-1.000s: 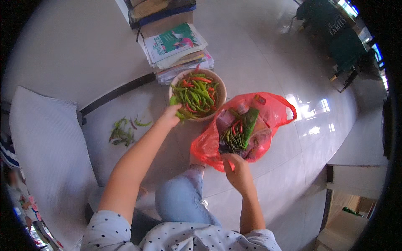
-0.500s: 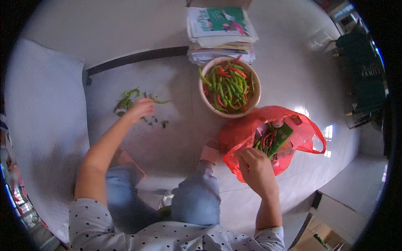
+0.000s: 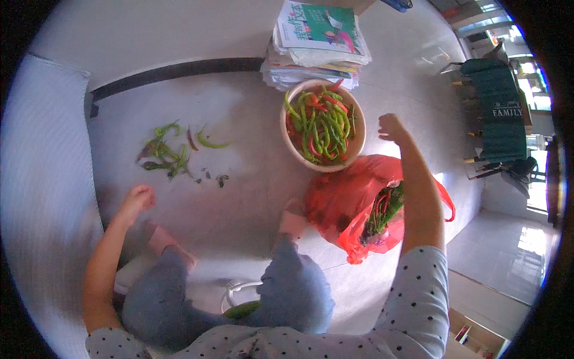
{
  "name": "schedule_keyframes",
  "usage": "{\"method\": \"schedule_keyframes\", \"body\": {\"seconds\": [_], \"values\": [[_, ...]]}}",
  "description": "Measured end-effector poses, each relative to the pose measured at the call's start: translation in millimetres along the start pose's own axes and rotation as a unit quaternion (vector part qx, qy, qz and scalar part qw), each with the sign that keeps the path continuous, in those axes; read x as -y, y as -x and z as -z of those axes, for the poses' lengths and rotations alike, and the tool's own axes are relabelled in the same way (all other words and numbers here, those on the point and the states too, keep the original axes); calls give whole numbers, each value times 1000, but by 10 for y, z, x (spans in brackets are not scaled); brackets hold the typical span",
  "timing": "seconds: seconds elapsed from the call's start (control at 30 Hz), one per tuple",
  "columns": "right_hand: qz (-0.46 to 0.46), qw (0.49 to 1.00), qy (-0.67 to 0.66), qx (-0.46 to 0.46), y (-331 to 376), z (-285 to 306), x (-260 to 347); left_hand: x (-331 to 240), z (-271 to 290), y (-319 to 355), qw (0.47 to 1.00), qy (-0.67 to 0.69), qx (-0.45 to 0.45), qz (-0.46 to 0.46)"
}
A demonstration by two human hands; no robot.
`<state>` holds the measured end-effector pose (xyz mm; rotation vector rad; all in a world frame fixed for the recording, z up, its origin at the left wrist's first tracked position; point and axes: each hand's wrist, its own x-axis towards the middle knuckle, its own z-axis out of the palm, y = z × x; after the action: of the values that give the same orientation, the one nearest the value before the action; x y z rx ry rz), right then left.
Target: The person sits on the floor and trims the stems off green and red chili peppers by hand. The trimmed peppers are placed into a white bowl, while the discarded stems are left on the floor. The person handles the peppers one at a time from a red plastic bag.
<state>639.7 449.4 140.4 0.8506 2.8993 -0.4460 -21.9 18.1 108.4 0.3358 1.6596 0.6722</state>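
Knees: bent, in blue-grey trousers (image 3: 293, 287), closest to the camera.
Left hand (image 3: 136, 197): low over the grey floor (image 3: 251, 191), fingers loosely curled, grasping nothing visible.
Red plastic bag (image 3: 347, 209): just right of the knee, mouth open, peppers inside.
Scattered chili peppers (image 3: 164, 155): small pile (mostly green) on the floor, beyond the left hand, apart from it.
Right hand (image 3: 391, 127): raised beside the bowl's right rim, fingers half bent, empty.
Bowl of chili peppers (image 3: 323, 124): pale, round, full of green and red pods.
Stack of booklets (image 3: 317, 42): farthest, just behind the bowl.
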Motion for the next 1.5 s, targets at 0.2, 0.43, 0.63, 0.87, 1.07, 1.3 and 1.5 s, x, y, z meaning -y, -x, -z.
{"method": "schedule_keyframes", "body": {"seconds": [0.2, 0.43, 0.63, 0.87, 1.07, 1.3, 1.5], "values": [[-464, 805, -362, 71, -346, -911, 149, -170, 46, 383, 976, -211, 52, 9], [-637, 668, -354, 152, -380, -1107, -185, -393, -119, 538, 979, -200, 10, 44], [-58, 972, -147, 173, -145, -1242, -772, -620, -285, 738, 965, -260, 34, -5], [-307, 779, -539, 88, -318, -1141, -212, -888, -558, 981, 940, -337, -16, 47], [-427, 650, -629, 5, -262, -1599, -344, -886, -707, 911, 930, -365, 2, 44], [-305, 932, -127, 150, 91, -2011, -1056, -927, -875, 725, 926, -376, 15, -41], [-176, 939, 127, 268, -246, -1288, -899, -661, -628, 945, 933, -358, -6, 46]]}}
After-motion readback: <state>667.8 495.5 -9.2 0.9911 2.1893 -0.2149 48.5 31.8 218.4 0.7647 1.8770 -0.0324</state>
